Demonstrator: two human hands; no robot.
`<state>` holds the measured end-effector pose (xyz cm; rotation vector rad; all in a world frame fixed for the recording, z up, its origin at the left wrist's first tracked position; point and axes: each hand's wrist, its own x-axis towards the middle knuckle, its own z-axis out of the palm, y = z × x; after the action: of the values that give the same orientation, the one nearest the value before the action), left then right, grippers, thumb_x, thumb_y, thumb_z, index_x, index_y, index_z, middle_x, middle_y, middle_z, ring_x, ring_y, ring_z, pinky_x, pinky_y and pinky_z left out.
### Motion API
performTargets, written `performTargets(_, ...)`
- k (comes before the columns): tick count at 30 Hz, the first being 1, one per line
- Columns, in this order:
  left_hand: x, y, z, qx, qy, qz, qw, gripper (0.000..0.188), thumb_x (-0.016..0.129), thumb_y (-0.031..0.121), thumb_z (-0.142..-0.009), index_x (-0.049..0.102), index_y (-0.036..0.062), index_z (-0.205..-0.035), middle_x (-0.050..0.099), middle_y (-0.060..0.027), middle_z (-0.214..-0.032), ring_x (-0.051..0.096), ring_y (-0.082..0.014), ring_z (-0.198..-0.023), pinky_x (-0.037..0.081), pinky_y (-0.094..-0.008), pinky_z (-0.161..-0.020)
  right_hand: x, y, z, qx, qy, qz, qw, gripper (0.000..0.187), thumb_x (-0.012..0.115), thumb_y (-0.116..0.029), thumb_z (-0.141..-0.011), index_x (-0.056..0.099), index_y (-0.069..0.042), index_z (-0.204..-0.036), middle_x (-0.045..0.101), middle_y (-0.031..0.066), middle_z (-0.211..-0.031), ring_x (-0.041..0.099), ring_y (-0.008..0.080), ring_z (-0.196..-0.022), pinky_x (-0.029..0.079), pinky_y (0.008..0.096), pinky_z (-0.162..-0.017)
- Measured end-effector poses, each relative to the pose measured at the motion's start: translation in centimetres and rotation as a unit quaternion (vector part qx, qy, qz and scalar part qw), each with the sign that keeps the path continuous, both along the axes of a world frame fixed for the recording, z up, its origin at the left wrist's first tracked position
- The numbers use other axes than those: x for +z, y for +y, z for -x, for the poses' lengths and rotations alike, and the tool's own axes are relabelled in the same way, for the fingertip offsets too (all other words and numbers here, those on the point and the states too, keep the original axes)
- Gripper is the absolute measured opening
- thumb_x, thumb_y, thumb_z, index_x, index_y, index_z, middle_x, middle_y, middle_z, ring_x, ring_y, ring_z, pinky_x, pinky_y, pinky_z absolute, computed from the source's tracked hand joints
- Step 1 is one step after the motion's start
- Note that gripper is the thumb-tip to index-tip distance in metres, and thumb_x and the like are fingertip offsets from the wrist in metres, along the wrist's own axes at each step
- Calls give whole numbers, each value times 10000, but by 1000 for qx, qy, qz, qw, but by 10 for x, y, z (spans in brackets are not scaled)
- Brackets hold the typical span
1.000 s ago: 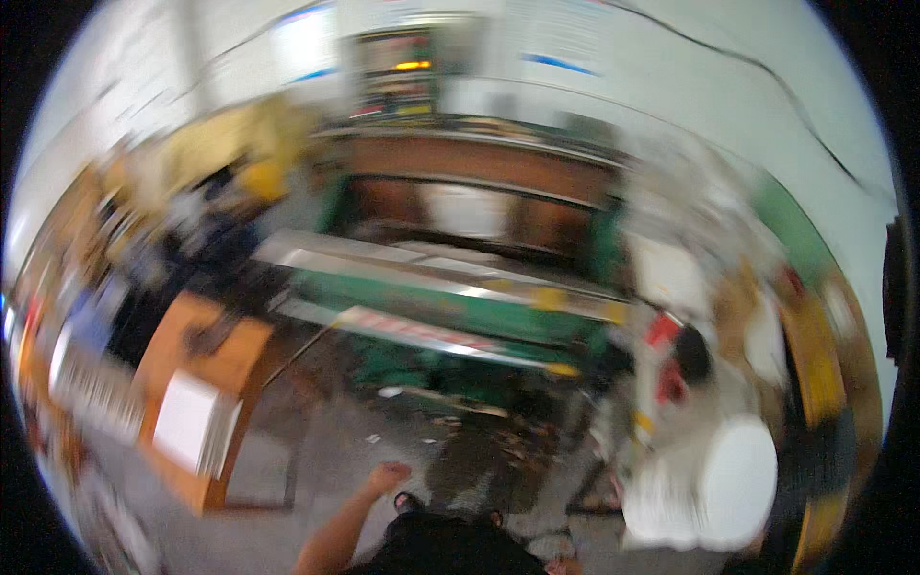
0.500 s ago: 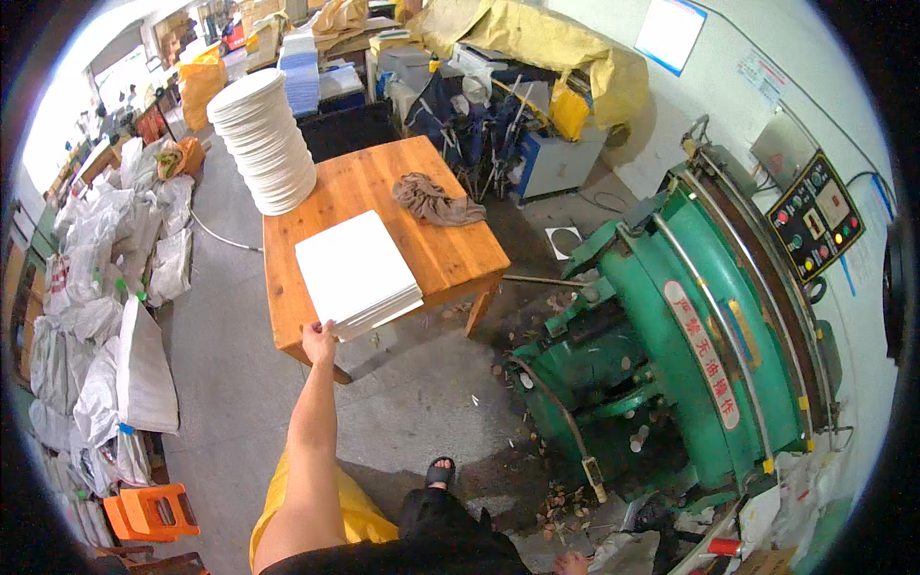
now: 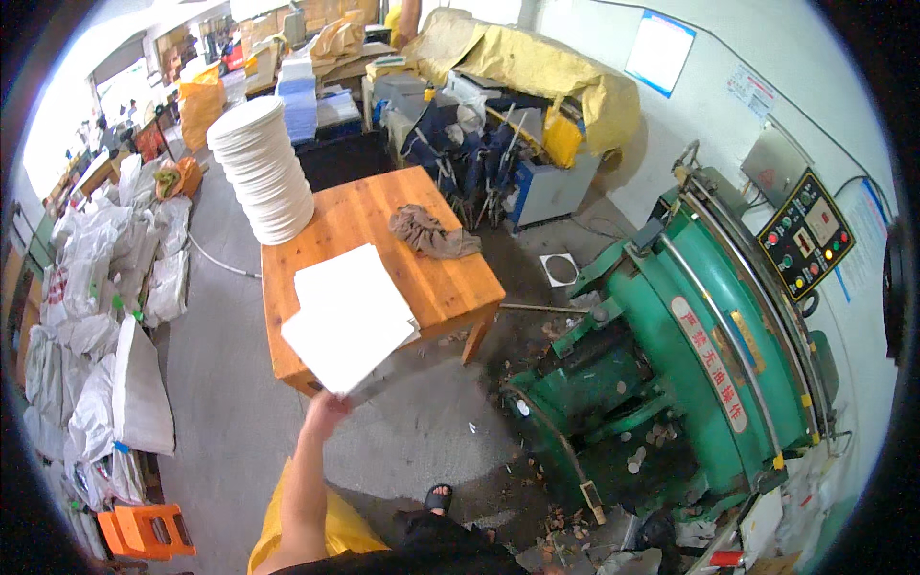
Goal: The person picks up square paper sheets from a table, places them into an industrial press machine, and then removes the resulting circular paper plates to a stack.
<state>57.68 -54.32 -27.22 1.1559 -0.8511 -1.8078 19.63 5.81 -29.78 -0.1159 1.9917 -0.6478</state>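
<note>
My left hand is closed on the near corner of a white square sheet. The sheet is turned at an angle and partly overhangs the table's near edge. Under it lies a stack of the same white sheets on a wooden table. Behind the stack, a tall pile of white discs stands at the table's far left corner. A crumpled brown cloth lies to the right of the sheets. My right hand is out of view.
A large green machine with a black control panel fills the right side. Scraps litter the floor around it. Grey-white sacks line the left, with an orange stool near them. Yellow sheeting covers equipment behind.
My left hand has drawn one sheet off the stack toward me and turned it. My right hand, at the lower edge before, has left the view.
</note>
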Motion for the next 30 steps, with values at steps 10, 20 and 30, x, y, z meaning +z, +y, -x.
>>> performTargets(10,189,-36,74,30,-279,325,903,365,448,145,-966,479,-11,-1295,660,-166,-960,653,-280,-803,498,-400,-664,-33,55,22,-38,5,165,986,242,531,-277,-933,501,-80,-794,446,54,-665,446,221,-595,418,368,-602)
performTargets(20,308,36,338,-269,170,188,929,450,521,200,-919,475,73,-1349,653,-202,-951,634,-237,-837,513,-332,-710,234,-72,100,-176,20,279,944,349,563,-226,-957,560,-25,-1242,652,97,-1147,607,225,-1106,491,365,-917)
performTargets(30,215,151,387,-326,184,75,924,556,570,288,-889,424,34,-1361,622,-154,-1091,624,-249,-926,512,-343,-749,314,-72,319,-392,133,526,743,377,602,-273,-908,566,3,-1163,645,105,-1020,638,217,-919,536,359,-821)
